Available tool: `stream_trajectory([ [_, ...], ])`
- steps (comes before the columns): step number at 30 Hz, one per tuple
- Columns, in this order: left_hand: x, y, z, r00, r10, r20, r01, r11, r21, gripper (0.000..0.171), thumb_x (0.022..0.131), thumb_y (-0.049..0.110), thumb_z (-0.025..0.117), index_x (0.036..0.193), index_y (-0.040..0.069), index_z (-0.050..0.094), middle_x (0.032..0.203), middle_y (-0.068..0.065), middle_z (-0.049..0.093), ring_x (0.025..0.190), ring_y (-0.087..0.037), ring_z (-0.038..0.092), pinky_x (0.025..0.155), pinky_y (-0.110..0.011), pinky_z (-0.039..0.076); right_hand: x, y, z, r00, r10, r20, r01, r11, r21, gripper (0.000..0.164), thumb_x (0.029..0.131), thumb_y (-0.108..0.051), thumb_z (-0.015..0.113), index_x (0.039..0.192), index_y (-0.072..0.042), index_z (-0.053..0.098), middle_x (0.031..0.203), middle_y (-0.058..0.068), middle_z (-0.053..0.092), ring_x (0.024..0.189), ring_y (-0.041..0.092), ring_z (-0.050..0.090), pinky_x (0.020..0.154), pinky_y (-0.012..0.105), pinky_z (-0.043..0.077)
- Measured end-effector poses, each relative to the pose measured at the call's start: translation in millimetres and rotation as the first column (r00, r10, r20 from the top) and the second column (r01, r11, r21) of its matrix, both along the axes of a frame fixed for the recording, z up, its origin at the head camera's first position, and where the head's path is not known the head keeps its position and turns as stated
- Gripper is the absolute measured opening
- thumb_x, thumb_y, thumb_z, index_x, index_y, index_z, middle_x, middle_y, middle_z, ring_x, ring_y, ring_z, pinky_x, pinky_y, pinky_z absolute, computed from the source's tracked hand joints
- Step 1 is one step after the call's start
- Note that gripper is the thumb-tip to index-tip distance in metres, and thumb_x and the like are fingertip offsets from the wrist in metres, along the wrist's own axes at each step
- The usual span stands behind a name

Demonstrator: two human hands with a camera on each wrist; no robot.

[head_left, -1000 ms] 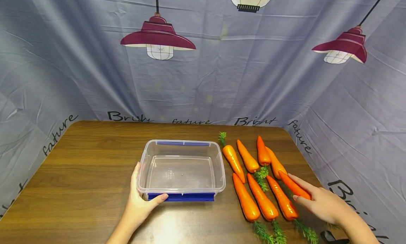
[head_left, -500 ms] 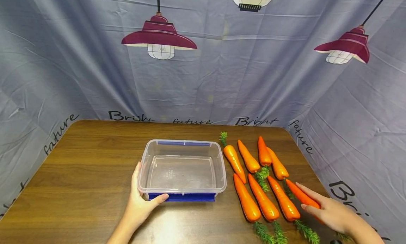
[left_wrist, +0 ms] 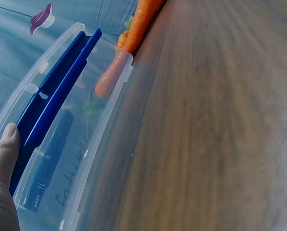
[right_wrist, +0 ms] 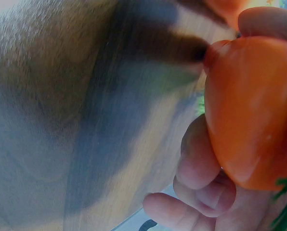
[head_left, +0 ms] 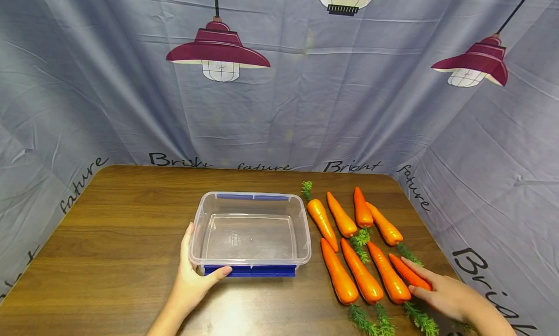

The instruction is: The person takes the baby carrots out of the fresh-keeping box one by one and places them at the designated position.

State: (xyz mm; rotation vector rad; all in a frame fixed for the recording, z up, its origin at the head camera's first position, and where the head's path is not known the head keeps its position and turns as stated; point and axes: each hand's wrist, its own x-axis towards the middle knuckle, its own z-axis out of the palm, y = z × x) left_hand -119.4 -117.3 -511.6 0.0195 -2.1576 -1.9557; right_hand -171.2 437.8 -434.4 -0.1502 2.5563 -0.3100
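Observation:
In the head view my left hand [head_left: 189, 287] holds the front left corner of a clear plastic food container [head_left: 250, 262]. Its thumb [left_wrist: 4, 166] lies on the blue latch [left_wrist: 61, 98] in the left wrist view. Nothing lies inside the container. My right hand [head_left: 450, 295] grips an orange carrot [head_left: 406, 272], low over the table at the right end of the front row. The thick end of this carrot fills much of the right wrist view, between thumb and fingers. Beside it lies another carrot [head_left: 388, 275] with green leaves.
More carrots lie right of the container: two in front, [head_left: 339, 273] included, and several behind them, such as a carrot [head_left: 322, 224] near the container's right wall. All rest on a brown wooden table [head_left: 109, 258]. A grey printed curtain [head_left: 284, 108] surrounds the table.
My right hand first moved right and toward me with the carrot, then slightly left, beside the front row. The rear right carrot's leaves now show. The left hand and container stay put.

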Motion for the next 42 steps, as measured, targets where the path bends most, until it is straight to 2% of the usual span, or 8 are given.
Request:
stream_trajectory([
  [15,-1.7,0.5,1.5,1.000,-0.004,0.001,0.004,1.000,0.019,0.127,0.072,-0.001,0.086,0.158,0.039,0.001,0.165,-0.011,0.014,0.147,-0.034,0.023,0.107,-0.001,0.026,-8.1,0.8,-5.0,0.999,-0.018,0.032,0.019,0.999,-0.033,0.077,0.100,-0.060,0.042,0.158,-0.013,0.024,0.145,0.040,0.040,0.116,0.062,0.051,0.084,0.070,0.045],
  [19,-2.1,1.0,1.4,1.000,-0.010,-0.019,0.011,1.000,0.023,0.126,0.072,-0.002,0.085,0.158,0.038,0.001,0.165,-0.013,0.016,0.146,-0.036,0.025,0.107,-0.002,0.027,-9.1,1.4,-7.7,0.999,-0.027,0.037,0.028,0.999,-0.036,0.078,0.100,-0.061,0.039,0.159,-0.013,0.021,0.146,0.040,0.038,0.116,0.062,0.050,0.084,0.070,0.045],
  [22,-2.1,1.5,1.5,1.000,-0.013,-0.028,0.014,1.000,0.022,0.126,0.073,-0.002,0.085,0.158,0.037,0.001,0.164,-0.015,0.017,0.145,-0.038,0.025,0.107,-0.002,0.027,-9.1,1.2,-9.3,1.000,-0.025,0.017,0.025,1.000,-0.018,0.078,0.101,-0.062,0.037,0.159,-0.014,0.021,0.144,0.040,0.041,0.115,0.062,0.052,0.083,0.070,0.045],
  [26,-1.5,1.3,2.2,1.000,-0.010,-0.016,0.010,1.000,0.020,0.126,0.073,-0.001,0.085,0.158,0.038,0.001,0.165,-0.014,0.015,0.146,-0.038,0.024,0.107,-0.001,0.026,-9.9,-0.1,-10.6,1.000,-0.018,-0.004,0.018,1.000,0.000,0.074,0.101,-0.062,0.033,0.160,-0.021,0.018,0.145,0.039,0.041,0.114,0.062,0.052,0.082,0.071,0.045],
  [31,0.0,0.8,3.1,1.000,-0.007,0.005,0.007,1.000,0.026,0.126,0.073,-0.001,0.085,0.158,0.039,0.001,0.166,-0.012,0.011,0.147,-0.037,0.023,0.105,0.000,0.026,-12.9,-2.6,-12.2,0.999,-0.027,0.029,0.027,1.000,0.003,0.073,0.101,-0.065,0.029,0.161,-0.025,0.013,0.147,0.038,0.038,0.113,0.064,0.052,0.080,0.072,0.044],
  [35,0.3,0.7,1.9,1.000,-0.010,-0.008,0.010,1.000,0.019,0.126,0.073,-0.001,0.085,0.158,0.038,0.001,0.165,-0.014,0.013,0.147,-0.038,0.023,0.106,0.000,0.026,-15.0,-3.9,-15.2,0.998,-0.027,0.055,0.027,1.000,0.000,0.074,0.101,-0.065,0.027,0.161,-0.025,0.010,0.146,0.040,0.038,0.109,0.064,0.054,0.078,0.072,0.044],
  [42,0.7,0.2,-0.8,1.000,-0.008,-0.002,0.008,1.000,0.014,0.126,0.073,-0.001,0.085,0.158,0.039,0.000,0.165,-0.014,0.012,0.147,-0.037,0.022,0.106,0.000,0.025,-18.0,-5.5,-21.9,0.998,-0.025,0.052,0.024,0.999,0.027,0.073,0.101,-0.068,0.022,0.161,-0.030,0.003,0.145,0.041,0.039,0.106,0.063,0.056,0.077,0.071,0.045],
])
